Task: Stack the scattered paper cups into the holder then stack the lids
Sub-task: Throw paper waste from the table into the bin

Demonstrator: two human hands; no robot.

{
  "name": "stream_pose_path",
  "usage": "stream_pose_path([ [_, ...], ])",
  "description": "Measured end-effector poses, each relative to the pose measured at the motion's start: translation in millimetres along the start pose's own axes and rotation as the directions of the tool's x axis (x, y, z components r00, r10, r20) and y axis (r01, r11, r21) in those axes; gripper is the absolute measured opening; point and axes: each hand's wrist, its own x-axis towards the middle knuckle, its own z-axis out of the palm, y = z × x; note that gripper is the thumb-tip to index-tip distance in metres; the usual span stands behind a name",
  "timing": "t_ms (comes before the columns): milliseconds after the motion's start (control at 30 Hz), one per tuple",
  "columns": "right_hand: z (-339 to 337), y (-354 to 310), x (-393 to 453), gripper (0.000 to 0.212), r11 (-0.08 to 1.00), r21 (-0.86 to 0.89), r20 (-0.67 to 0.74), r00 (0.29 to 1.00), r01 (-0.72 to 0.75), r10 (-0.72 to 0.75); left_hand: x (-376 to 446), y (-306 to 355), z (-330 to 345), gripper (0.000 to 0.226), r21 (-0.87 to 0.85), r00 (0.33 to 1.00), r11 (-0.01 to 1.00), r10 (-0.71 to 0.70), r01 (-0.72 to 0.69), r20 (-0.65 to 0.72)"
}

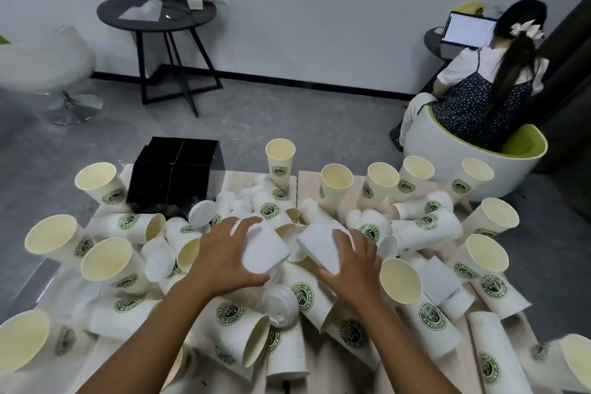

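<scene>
Barely started, by my read: paper cups still heaped all over the light wood table (259, 176), lying on their sides or standing mouth-up, none visibly seated in the black cup holder (175, 176) at the far left of the table. Holder interior is dark, four square compartments by the dividers, can't tell if anything is inside. Lids not stacked either.

Left hand (224, 257) fingers curled around a white cup (263, 249) held base toward camera, over the middle of the pile. Right hand (351, 261) likewise grips a second white cup (321, 248), base up and tilted left; the two cups sit close together, apart by a small gap. Both are well short of the holder.

Counts, rough since the heap overlaps: over thirty cups with the green round logo, about fifteen with the cream inside facing the camera. Lids: one flat white lid (202, 214) just in front of the holder, one domed sip lid (279, 301) between the forearms, maybe a few more buried, can't count them.

Left to do: nest basically every cup, drop stacks into the holder, then gather and stack lids
</scene>
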Motion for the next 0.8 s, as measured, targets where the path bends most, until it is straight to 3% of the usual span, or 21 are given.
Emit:
stream_pose_path([
  [167, -7.5, -3.3, 1.1, 0.091, 0.996, 0.081, -0.048, 0.998, 0.044, -0.04, -4.6, 4.4, -5.4, 0.114, -0.038, 0.999, 0.999, -0.006, 0.004, -0.047],
  [300, -18.7, -11.7, 3.9, 0.08, 0.972, 0.16, -0.137, 0.979, 0.172, -0.151, -11.3, 1.3, -11.4, 0.112, -0.083, 0.994, 0.996, -0.041, 0.033, -0.098],
  [467, -29.3, -48.9, 11.4, 0.08, 0.889, 0.33, -0.114, 0.948, 0.318, -0.297, -45.5, -1.8, -32.5, 0.103, -0.181, 0.966, 0.977, -0.151, 0.114, -0.21],
  [567, -33.9, -87.0, 12.1, 0.077, 0.803, 0.458, -0.048, 0.913, 0.381, -0.406, -83.9, -13.8, -48.6, 0.099, -0.236, 0.92, 0.954, -0.255, 0.187, -0.298],
  [800, -16.7, -182.4, -16.2, 0.065, 0.615, 0.58, 0.026, 0.742, 0.534, -0.67, -198.2, -54.6, -76.1, 0.103, -0.296, 0.741, 0.867, -0.497, 0.401, -0.452],
])
